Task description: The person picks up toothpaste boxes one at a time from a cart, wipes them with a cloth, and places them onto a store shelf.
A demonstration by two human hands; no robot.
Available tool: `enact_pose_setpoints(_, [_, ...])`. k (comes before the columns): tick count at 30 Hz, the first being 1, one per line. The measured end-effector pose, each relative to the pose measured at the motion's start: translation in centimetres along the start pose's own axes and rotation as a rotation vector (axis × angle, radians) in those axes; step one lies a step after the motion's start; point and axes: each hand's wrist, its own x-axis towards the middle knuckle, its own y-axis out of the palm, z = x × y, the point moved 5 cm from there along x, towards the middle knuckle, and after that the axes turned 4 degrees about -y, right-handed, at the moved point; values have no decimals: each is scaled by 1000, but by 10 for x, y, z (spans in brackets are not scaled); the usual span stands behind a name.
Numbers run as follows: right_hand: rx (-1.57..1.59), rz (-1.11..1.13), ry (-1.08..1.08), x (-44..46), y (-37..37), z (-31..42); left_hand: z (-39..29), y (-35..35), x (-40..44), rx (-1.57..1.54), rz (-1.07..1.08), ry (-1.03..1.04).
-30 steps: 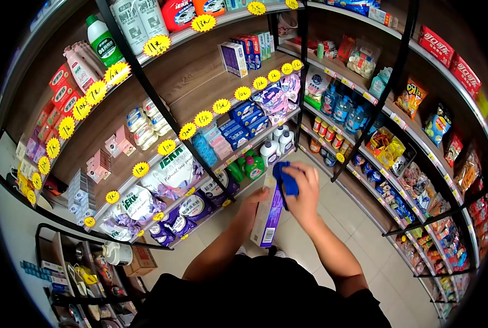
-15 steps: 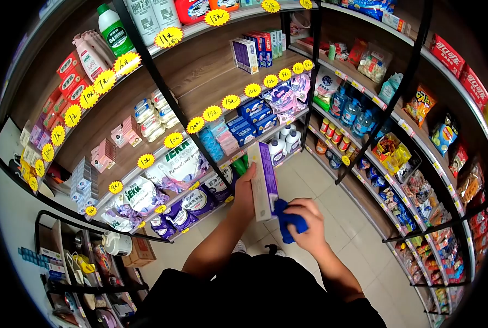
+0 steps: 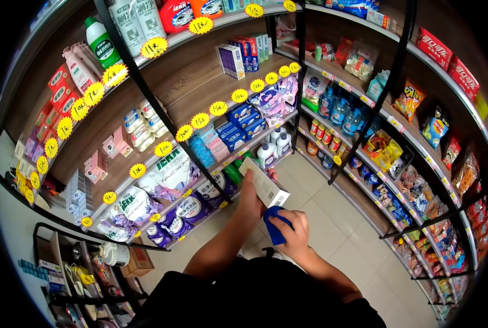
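Observation:
My left hand (image 3: 249, 201) grips a long pale carton (image 3: 261, 181), its fingers wrapped round the side. The carton tilts, its white end toward me and small print on the face that shows. In my right hand (image 3: 294, 232) a bunched blue cloth (image 3: 275, 223) is pinched. The cloth lies just below the carton's near end; whether the two touch I cannot tell. Ahead on the middle shelf stand similar purple-and-white cartons (image 3: 232, 61) beside red and blue ones (image 3: 249, 52).
Shelves wrap round me. White bottles (image 3: 267, 155) stand low behind the carton, with purple bags (image 3: 191, 206) to the left. Snack bags (image 3: 409, 97) and blue-capped water bottles (image 3: 339, 113) fill the right shelves. A cardboard box (image 3: 138, 263) sits on the tiled floor (image 3: 337, 218) at left.
The carton has turned from its purple side to a pale printed face and tipped, its near end swinging up and right. My right hand and the cloth have shifted slightly left.

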Motion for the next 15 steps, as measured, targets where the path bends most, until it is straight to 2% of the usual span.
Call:
enact_pose_setpoints(5, [1,-73,-48,18,-9,-9,0,19,-10,4,78,-6])
enact_pose_setpoints(8, [34,-145,125,35,-20,-28,-14,23,-7,12,90,1])
enact_pose_setpoints(9, [42,-145,115,40,-18,-33,-17,21,-6,30,82,-5])
enact_pose_setpoints(11, [172,-202,345,47,-13,-58,-29,20,-7,140,162,32])
enact_pose_setpoints(13, [522,-238,635,46,6,-88,-42,26,-6,108,147,65])
enact_pose_setpoints(15, [1028,-47,1292,31,32,-102,-53,25,2,26,100,60])
